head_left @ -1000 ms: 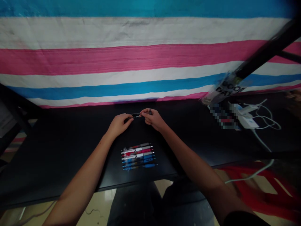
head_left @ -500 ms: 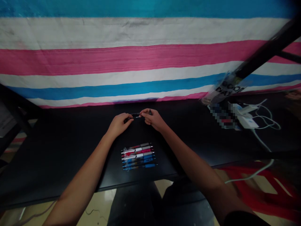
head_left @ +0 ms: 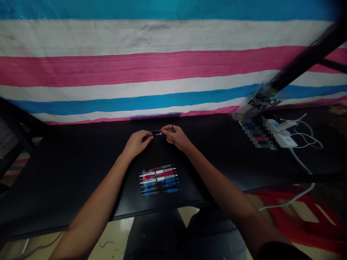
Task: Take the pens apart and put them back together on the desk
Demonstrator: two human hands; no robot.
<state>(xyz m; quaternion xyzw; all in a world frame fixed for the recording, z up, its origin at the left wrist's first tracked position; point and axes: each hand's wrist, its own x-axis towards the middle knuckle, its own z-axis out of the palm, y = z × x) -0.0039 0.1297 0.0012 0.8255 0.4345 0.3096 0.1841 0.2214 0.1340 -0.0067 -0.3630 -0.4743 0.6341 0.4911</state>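
Two bare hands meet near the far side of the table, closed in a narrow pinch on one dark pen [head_left: 155, 131]. The pen lies crosswise between them, only its middle showing in the gap. The left hand [head_left: 136, 143] pinches it at the left end, thumb on the near side and fingers curled over the back. The right hand [head_left: 176, 137] nips it by the fingertips from the other side; a dark tip pokes up behind its knuckles. A thin pale strip shows along the near side of the pen; whether it is part of the pen I cannot tell from where I stand.

Nearer the person, well apart from both hands, a row of pens [head_left: 162, 178] lies side by side on the black table [head_left: 81, 162], with white, red and blue bodies among them. Clear wrap [head_left: 144, 176] covers their left ends.

Farther to the right, a white power strip [head_left: 287, 140] rests with its cable [head_left: 301, 160] running over the table edge. Behind it leans a clear package [head_left: 257, 103] with dark lettering. A striped sheet [head_left: 135, 68] hangs along the back.
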